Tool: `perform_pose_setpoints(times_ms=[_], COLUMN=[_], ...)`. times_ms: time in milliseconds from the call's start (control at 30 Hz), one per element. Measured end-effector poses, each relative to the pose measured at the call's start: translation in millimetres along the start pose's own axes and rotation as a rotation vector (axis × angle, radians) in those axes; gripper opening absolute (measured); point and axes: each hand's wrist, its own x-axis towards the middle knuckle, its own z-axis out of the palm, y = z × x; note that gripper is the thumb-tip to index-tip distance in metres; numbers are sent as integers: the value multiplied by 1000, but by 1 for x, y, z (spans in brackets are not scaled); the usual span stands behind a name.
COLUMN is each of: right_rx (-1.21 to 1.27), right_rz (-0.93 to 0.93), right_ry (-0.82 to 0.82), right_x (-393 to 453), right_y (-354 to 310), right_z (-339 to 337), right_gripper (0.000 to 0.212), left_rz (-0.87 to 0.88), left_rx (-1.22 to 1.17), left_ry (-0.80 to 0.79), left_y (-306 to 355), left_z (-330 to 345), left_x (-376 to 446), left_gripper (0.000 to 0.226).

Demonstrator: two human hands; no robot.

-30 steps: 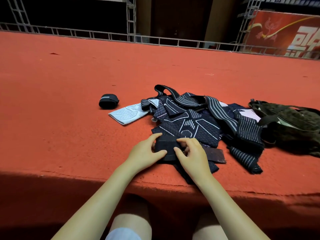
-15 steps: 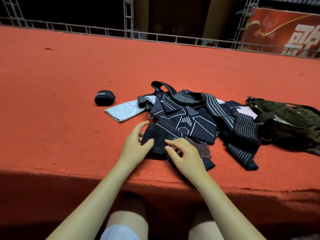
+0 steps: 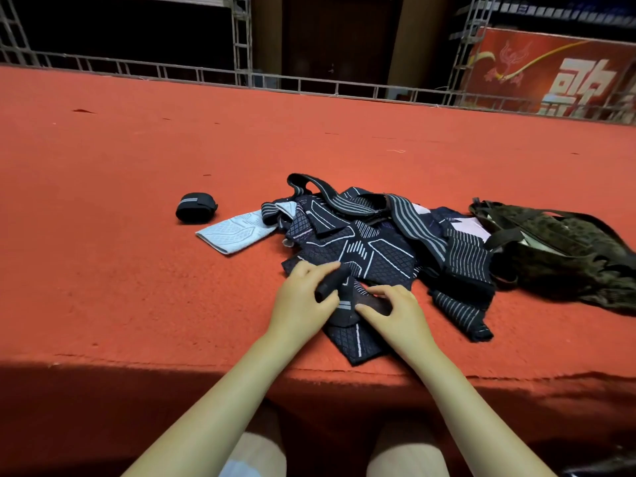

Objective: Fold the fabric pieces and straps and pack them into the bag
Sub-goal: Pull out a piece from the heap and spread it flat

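Pretty much the whole frame is a big red-orange carpet [image 3: 172, 235] covering a raised platform, its near edge dropping into shadow along the bottom. A low metal truss railing [image 3: 309, 86] runs along the far edge, with upright truss towers [image 3: 241, 32] rising from it. Behind that it's dark. Upper right has a red banner [image 3: 550, 70] with white characters.

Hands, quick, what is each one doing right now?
Left hand: gripping the rolled end of a black strap.
Right hand: pinching the same strap's loose end.
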Motion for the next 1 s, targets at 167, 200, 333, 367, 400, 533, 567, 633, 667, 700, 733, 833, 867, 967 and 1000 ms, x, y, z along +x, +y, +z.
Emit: perform_pose_setpoints(times_ms=[167, 200, 333, 367, 400, 533, 567, 633, 667, 700, 733, 833, 867, 967, 1000], right_rx=[128, 148, 216, 236, 254, 248, 257, 294, 312, 333, 364, 457, 465, 455, 454], right_rz=[15, 19, 105, 119, 121, 73, 74, 63, 55, 51, 55, 65, 63, 58, 56], right_ry=[3, 16, 104, 105, 99, 111, 130, 177, 192, 194, 180, 113, 111, 132, 137], right_x=[-3, -4, -6, -7, -7, -8, -8, -8, -8, -9, -10, -12, -12, -13, -13], right_y=[4, 4, 8, 10, 10, 12, 12, 13, 13, 13, 13, 12, 12, 10, 9], right_z=[-7, -8, -7, -6, -6, -7, -8, -9, -9, -9, -9, -8, -8, -9, -10], right_gripper=[18, 16, 15, 18, 19, 24, 26, 28, 27, 26, 26, 29, 33, 33, 28], left_rz=[50, 47, 97, 110, 119, 130, 126, 114, 106, 95, 81, 74, 82, 79, 73], left_rx=[82, 81, 125, 135, 143, 185, 193, 206, 204, 193, 179, 212, 242, 283, 268], left_ry=[-106, -109, -132, -135, -138, -151, -155, -159, -160, -161, -166, -187, -189, -229, -245], left_y=[1, 0, 0, 0, 0, 1, 2, 4, 5, 5, 5, 5, 4, 1, 0], left_z=[20, 20, 21, 21, 21, 20, 20, 19, 19, 19, 18, 17, 18, 20, 21], left_x=[-5, -5, -6, -7, -7, -7, -8, -8, -8, -8, -8, -9, -9, -10, -10], left_gripper=[47, 47, 47, 48, 48, 53, 55, 60, 62, 62, 62, 64, 64, 66, 64])
